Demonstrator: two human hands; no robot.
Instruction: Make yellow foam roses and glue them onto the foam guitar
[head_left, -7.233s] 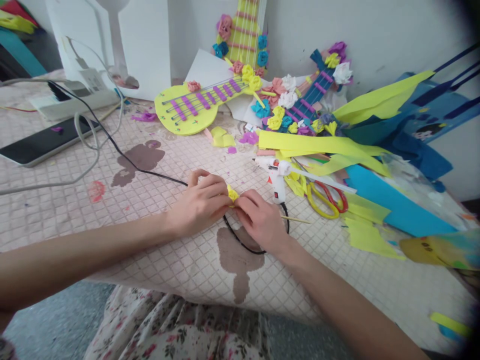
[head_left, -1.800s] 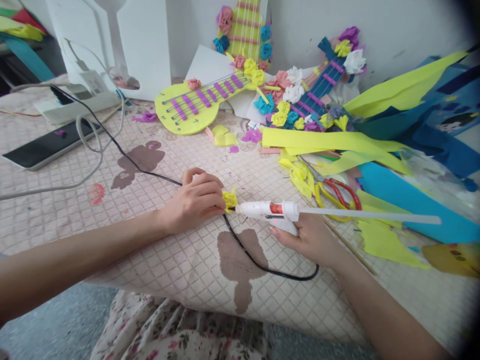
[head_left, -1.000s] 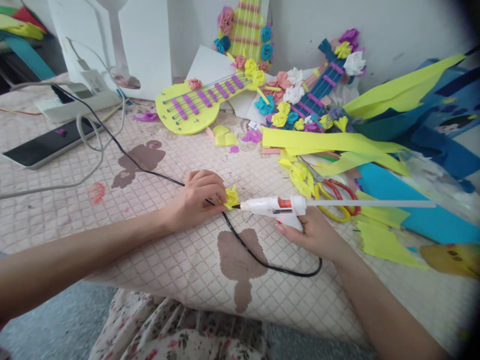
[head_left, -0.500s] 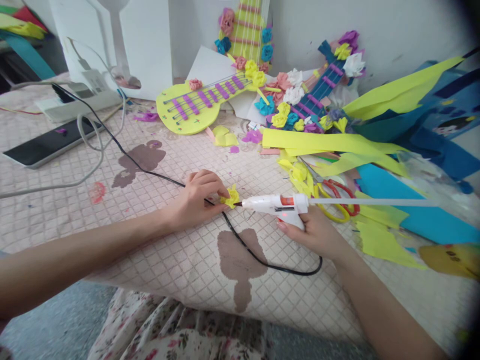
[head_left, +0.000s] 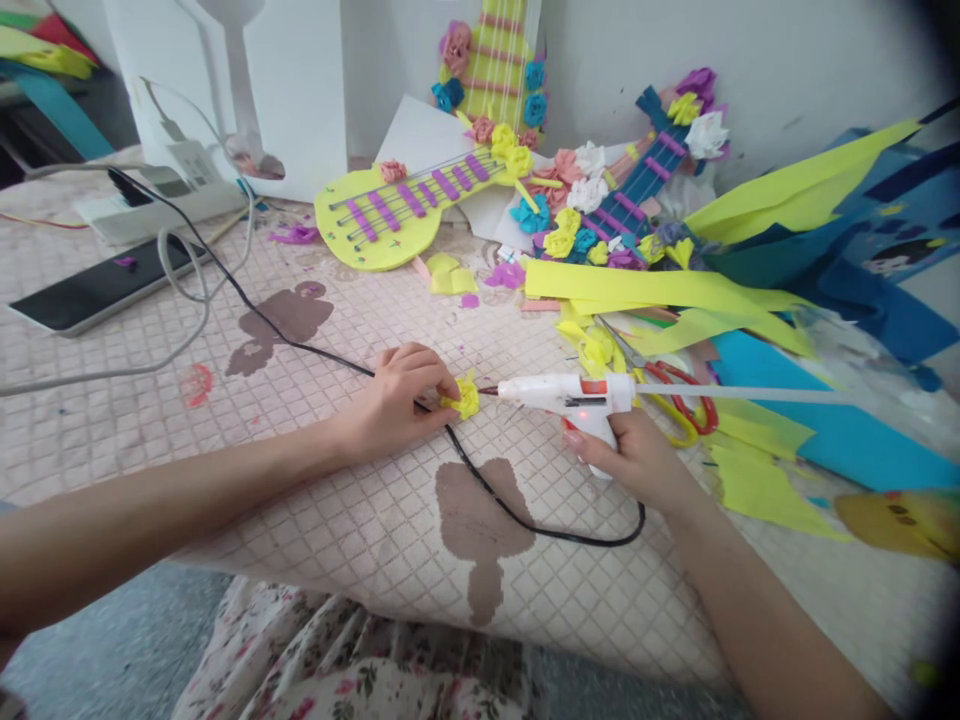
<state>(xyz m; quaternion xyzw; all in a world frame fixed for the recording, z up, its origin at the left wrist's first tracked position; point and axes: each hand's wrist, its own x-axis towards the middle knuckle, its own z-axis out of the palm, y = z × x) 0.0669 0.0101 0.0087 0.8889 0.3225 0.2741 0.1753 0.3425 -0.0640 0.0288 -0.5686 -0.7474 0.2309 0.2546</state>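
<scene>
My left hand (head_left: 409, 395) pinches a small yellow paper flower (head_left: 466, 398) between thumb and fingers, just above the tablecloth. In my right hand (head_left: 637, 460) is a white hot glue gun (head_left: 566, 392), gripped by its handle, with a small red light on its side. Its dark nozzle points left and sits a short gap from the flower's right edge. A long pale glue stick (head_left: 750, 395) juts out of the gun's back. The black cord (head_left: 495, 495) loops over the cloth and passes under my left hand.
Behind my hands lies a yellow paper guitar (head_left: 382, 220) with purple strips, beside a blue guitar (head_left: 630, 190) covered in paper flowers. Scissors (head_left: 686, 390) and yellow crepe paper (head_left: 645, 285) are at the right. At the left are a phone (head_left: 105, 285) and a power strip (head_left: 157, 210).
The glue gun in my right hand has drawn back to the right and slightly up, opening a gap between nozzle and flower. My left hand has hardly moved.
</scene>
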